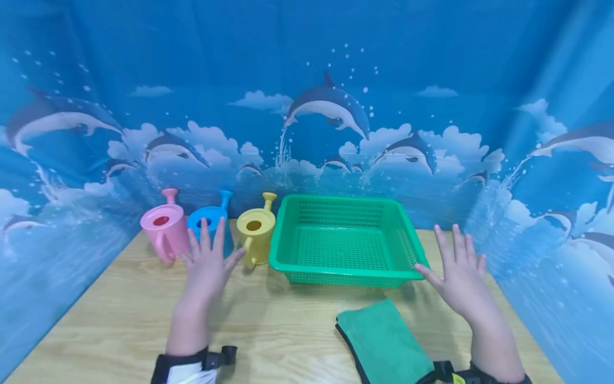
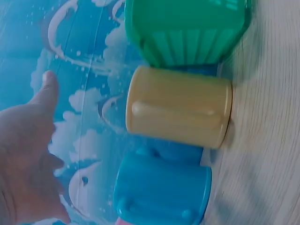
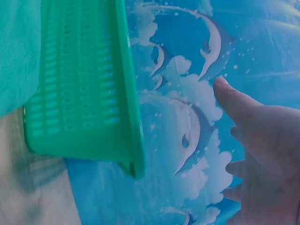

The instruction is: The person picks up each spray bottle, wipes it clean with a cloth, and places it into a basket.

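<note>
My left hand is held over the table with its fingers spread, in front of three small watering cans. The blue watering can is partly hidden behind its fingers; the pink one stands to its left and the yellow one to its right. Spread fingers also show on my right hand, at the right end of a green plastic basket; its thumb overlaps the basket's corner in the head view. Neither hand holds anything. In the left wrist view, the yellow can stands between the basket and the blue can.
A folded green cloth with a dark edge lies on the wooden table in front of the basket. A blue curtain printed with dolphins and clouds closes off the back and both sides.
</note>
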A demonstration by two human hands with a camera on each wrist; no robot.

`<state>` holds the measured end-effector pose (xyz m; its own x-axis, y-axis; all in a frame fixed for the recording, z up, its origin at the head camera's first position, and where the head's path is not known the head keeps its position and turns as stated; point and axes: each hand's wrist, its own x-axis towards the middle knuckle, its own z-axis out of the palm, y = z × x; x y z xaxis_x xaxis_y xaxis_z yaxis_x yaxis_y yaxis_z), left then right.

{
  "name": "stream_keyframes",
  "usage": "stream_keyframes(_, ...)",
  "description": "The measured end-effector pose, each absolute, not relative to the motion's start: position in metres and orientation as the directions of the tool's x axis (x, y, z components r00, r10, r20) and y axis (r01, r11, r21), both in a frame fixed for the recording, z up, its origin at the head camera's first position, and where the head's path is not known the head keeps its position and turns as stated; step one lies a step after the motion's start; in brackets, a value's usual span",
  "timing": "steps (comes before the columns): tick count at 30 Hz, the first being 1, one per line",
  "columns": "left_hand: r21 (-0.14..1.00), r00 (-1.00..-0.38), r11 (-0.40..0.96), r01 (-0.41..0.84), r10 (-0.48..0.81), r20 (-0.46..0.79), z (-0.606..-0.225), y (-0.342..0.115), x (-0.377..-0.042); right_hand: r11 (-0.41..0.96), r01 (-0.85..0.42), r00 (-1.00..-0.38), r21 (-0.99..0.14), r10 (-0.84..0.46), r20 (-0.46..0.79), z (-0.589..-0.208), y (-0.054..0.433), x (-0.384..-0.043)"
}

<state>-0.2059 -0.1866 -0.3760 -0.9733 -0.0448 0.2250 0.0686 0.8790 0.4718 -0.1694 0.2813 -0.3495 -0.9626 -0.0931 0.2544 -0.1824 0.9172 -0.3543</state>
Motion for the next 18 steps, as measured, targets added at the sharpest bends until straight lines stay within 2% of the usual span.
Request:
stream_keyframes(4,0.524,-0.946,0.849,0.069,-0.111,0.304,-0.374,-0.198,-0.207,0.918,-0.238,-0.944,-0.317,-0.141,0.300,-0.344,0.271,-0.161)
stream_keyframes(10,0.605,-0.931,0.796,0.002,-0.219,0.292,-0.378,-0.216,-0.204,0.901,-0.321,-0.925,-0.293,-0.231,0.303,-0.349,0.252,-0.146)
stream_keyframes(14,0.609,-0.915,0.791,-0.048,-0.280,0.291,-0.386,-0.231,-0.201,0.895,-0.344,-0.921,-0.284,-0.263,0.287,-0.359,0.243,-0.139)
stream_keyframes(18,0.588,-0.904,0.805,-0.074,-0.303,0.302,-0.391,-0.243,-0.206,0.901,-0.372,-0.899,-0.223,-0.289,0.330,-0.371,0.239,-0.135)
